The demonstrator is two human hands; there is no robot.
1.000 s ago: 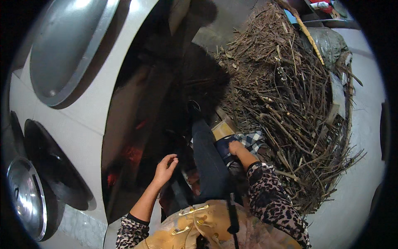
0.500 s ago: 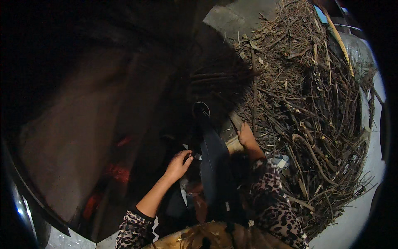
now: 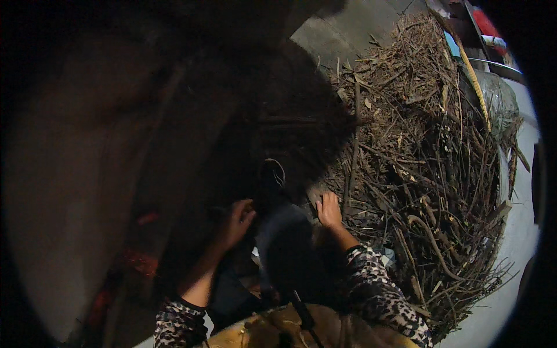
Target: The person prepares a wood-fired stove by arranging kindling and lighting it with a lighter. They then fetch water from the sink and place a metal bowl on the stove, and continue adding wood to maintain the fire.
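Note:
My left hand (image 3: 239, 219) is in deep shadow at the middle, its fingers loosely bent and the thumb apart from them. Nothing shows in its grasp. At the left edge of a heap of dry twigs and sticks (image 3: 429, 191), my right hand (image 3: 329, 211) reaches forward with the fingers stretched out. They lie by a flat brownish piece (image 3: 317, 190), perhaps wood, and touch or nearly touch it. A long straight stick (image 3: 354, 145) lies just beyond this hand. Between my hands hangs a blurred dark strap-like thing (image 3: 285, 238), hiding what is behind it.
Large dark blurred shapes cover the left side. Red patches (image 3: 141, 262) show dimly there. A yellowish cane (image 3: 474, 81) leans along the heap's far right, near a clear plastic bag (image 3: 500, 98). Pale floor (image 3: 516, 203) runs along the right. Yellow-brown cloth (image 3: 261, 330) lies at the bottom.
My left hand has moved forward and slightly left into shadow. My right hand has come left and nearer, with its fingers straighter. The dark strap has shifted left, and the view has tilted slightly.

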